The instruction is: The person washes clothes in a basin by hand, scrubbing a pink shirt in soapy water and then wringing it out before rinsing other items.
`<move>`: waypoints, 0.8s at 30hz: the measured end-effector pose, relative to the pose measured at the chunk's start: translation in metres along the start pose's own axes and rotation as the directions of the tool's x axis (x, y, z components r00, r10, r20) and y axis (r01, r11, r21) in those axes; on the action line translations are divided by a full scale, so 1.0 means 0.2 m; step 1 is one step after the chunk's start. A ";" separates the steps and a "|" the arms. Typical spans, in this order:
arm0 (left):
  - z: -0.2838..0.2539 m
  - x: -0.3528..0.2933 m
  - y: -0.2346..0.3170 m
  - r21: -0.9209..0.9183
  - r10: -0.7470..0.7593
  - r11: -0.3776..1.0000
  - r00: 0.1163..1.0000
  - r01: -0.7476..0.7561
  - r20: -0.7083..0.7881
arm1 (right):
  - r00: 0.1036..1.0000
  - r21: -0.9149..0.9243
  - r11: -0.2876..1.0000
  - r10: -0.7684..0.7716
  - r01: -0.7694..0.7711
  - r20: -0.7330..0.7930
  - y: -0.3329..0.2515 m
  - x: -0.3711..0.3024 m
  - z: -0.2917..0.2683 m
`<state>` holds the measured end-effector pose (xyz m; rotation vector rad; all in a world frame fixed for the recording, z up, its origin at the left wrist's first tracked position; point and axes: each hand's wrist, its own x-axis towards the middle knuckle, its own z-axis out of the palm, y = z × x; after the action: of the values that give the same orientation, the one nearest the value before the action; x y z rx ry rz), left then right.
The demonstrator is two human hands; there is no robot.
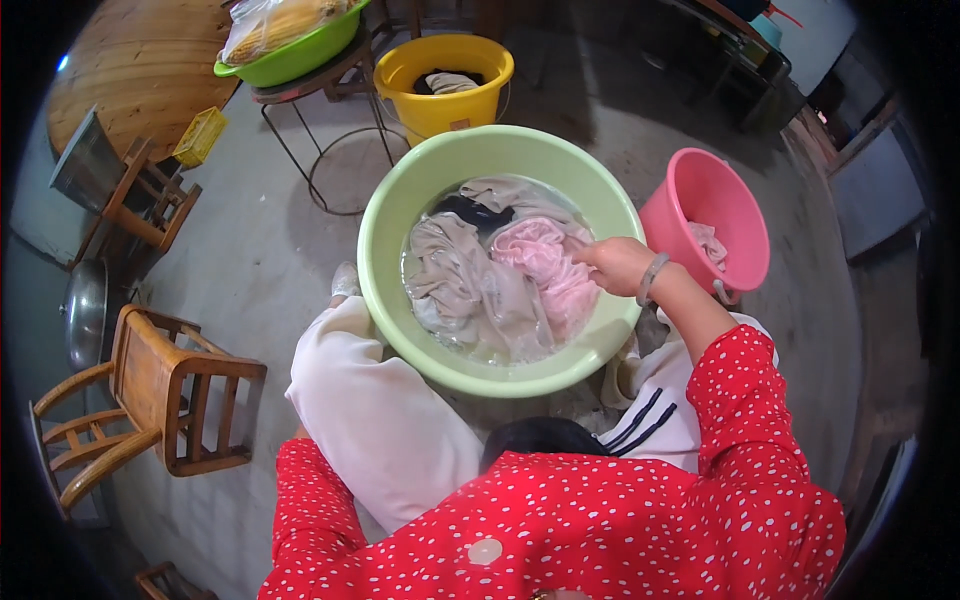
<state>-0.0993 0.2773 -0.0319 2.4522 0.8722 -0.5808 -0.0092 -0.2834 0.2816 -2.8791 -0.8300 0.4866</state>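
- Pinching, it appears, the right edge of a pink cloth (pixel 543 268), the fingers of the right hand (pixel 616 266) bunch together over the right side of the pale green basin (pixel 383 262); the left hand is out of view, its grip impossible to tell.
- The pink cloth lies crumpled right of the basin's centre, against a grey-beige cloth (pixel 445 262).
- Gathering a fuller fold and keeping it low inside the basin should limit slipping and drips.
- Its long axis seems to slant from the basin's far middle toward its near right rim; neither end clearly leads.
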 end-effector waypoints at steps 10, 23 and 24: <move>-0.54 0.15 -0.33 0.287 0.213 0.954 0.876 -0.090 -0.433 | 0.999 0.073 0.997 0.028 -0.025 -0.044 0.04 -0.03 0.01; -1.07 -1.06 1.27 -0.036 0.719 0.602 0.562 -0.797 -0.410 | 1.000 0.079 0.997 0.013 -0.014 0.013 0.06 -0.05 0.13; -1.01 -1.14 1.33 0.045 0.754 0.601 0.548 -0.798 -0.363 | 0.999 0.062 0.998 -0.026 0.024 0.019 0.04 -0.04 0.13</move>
<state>-0.0371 0.0997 0.3271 2.5138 -0.1638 0.2519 -0.0204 -0.2952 0.2577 -2.8085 -0.8376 0.5300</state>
